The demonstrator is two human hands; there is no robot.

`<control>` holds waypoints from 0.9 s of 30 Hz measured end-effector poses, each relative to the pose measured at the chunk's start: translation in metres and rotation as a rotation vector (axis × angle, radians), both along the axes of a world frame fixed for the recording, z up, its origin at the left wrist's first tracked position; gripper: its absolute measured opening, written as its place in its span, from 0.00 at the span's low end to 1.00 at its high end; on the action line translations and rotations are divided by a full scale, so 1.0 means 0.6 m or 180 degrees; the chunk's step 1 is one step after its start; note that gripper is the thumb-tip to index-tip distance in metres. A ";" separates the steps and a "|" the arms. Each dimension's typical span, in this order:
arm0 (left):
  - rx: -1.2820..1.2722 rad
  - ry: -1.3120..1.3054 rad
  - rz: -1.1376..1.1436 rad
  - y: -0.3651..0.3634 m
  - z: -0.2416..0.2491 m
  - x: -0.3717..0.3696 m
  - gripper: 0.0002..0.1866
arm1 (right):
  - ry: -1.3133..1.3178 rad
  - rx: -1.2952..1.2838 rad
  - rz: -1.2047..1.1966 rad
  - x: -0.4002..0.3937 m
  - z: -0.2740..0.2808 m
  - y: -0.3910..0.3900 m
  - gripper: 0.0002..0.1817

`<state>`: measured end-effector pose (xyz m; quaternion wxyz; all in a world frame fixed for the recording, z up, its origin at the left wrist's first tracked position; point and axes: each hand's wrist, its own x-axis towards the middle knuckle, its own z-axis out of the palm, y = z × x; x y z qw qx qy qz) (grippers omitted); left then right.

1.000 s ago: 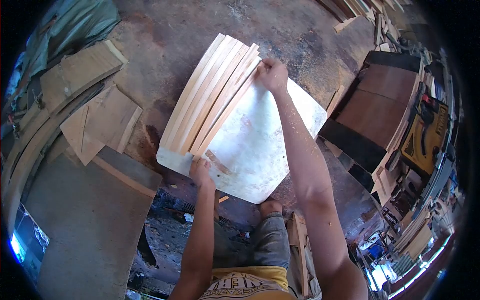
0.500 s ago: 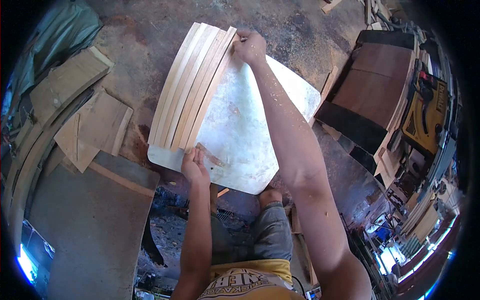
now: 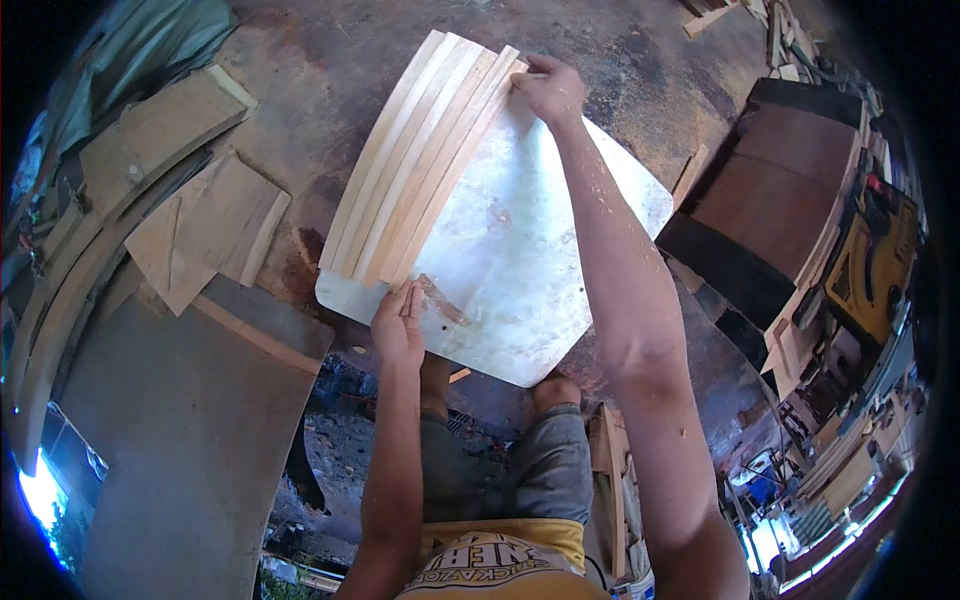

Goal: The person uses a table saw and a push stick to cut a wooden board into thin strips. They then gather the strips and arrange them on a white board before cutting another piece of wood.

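Note:
Several pale wood strips [image 3: 410,140] lie side by side on the left part of a white board [image 3: 520,260] with rounded corners. Along their right side runs the outermost wood strip [image 3: 452,180], its far tip standing slightly apart from the others. My right hand [image 3: 552,90] pinches that far tip between thumb and fingers. At the near end, my left hand [image 3: 400,325] holds the same strip with its fingertips. Sawdust clings to my right forearm. The board rests low in front of my knees; what supports it is hidden.
Curved wood pieces [image 3: 165,130] and cut wood panels [image 3: 215,225] lie at the left, above a large grey-brown sheet [image 3: 190,440]. To the right are a dark-edged brown panel [image 3: 770,170] and a yellow tool case [image 3: 872,260]. Sawdust covers parts of the floor.
The view has shifted, so the board and strips appear farther right and slightly higher. Both hands stay at the two ends of the outermost strip.

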<state>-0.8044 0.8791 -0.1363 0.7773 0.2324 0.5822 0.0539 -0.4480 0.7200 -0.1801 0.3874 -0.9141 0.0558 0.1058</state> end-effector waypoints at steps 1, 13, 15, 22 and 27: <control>-0.0052 -0.0016 0.0063 -0.002 0.000 0.000 0.21 | -0.0081 0.0017 -0.0077 -0.006 -0.002 0.003 0.26; 0.4094 0.0492 -0.3760 0.173 -0.059 0.305 0.33 | 0.0952 0.1002 -0.1530 -0.150 -0.001 0.085 0.24; 0.3703 0.0143 -0.4029 0.182 -0.087 0.351 0.31 | 0.0758 0.0935 -0.1692 -0.157 -0.002 0.093 0.23; 0.3195 -0.0356 -0.4158 0.181 -0.077 0.360 0.24 | 0.0647 0.0814 -0.1429 -0.180 0.015 0.103 0.17; 0.3000 -0.0095 -0.4363 0.168 -0.029 0.376 0.24 | 0.0677 0.0968 -0.1318 -0.183 0.012 0.090 0.15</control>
